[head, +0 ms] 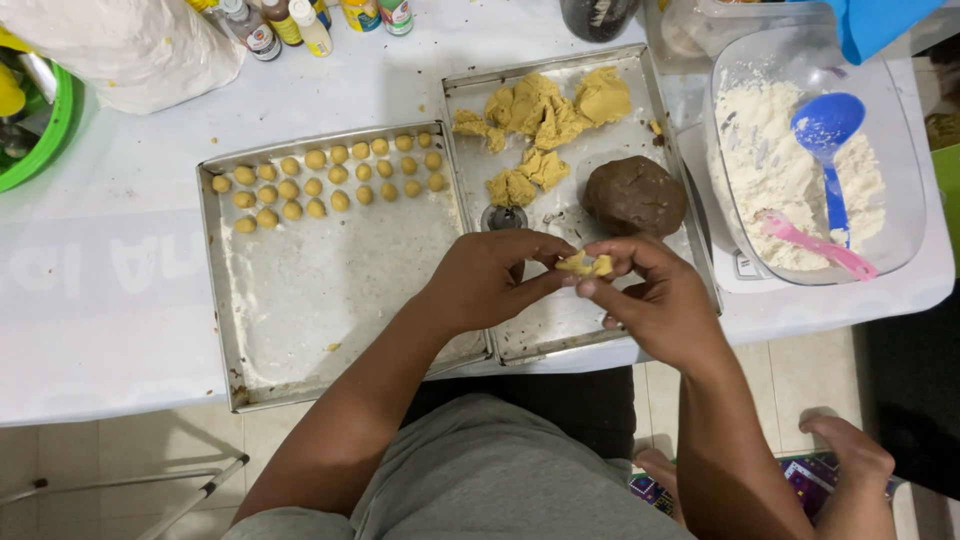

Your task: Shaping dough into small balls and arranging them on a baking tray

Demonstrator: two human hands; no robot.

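On the white desk sit two metal trays. The left hand and right hand pinch one soft yellow dough lump between fingertips, mid-frame.

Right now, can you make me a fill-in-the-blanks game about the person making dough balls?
1. Both hands pinch a small piece of ____ dough.
2. The rolled dough balls sit in rows on the ____ baking tray.
3. The big dough lump on the right tray is ____ in colour.
4. In the flour tub lie a blue scoop and a ____ spoon.

Missing words: yellow; left; brown; pink
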